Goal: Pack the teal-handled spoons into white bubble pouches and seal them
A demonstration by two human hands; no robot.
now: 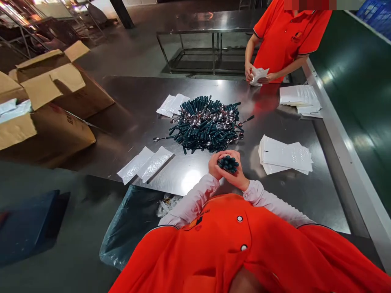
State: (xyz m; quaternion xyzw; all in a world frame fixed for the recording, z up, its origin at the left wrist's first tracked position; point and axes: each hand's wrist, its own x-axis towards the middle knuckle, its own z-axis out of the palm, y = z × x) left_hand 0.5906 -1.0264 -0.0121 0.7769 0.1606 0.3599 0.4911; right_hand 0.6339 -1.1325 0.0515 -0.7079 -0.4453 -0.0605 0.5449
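Both of my hands are closed around one bundle of dark green handled spoons (228,164), held upright close to my chest with the handle ends towards me. My left hand (215,165) wraps the bundle from the left, and my right hand (238,175) wraps it from the right. The far ends of the bundle are hidden by my fingers. Just beyond lies a big heap of spoons (207,124) with dark green handles and shiny metal bowls. A single spoon (163,138) sticks out at the heap's left.
White packets lie in a stack (285,154) at right, another stack (299,97) farther back, and pairs (155,162) at left. Cardboard boxes (61,130) stand on the metal table's left. A co-worker (290,40) holds a white packet opposite. A green conveyor belt (360,81) runs along the right.
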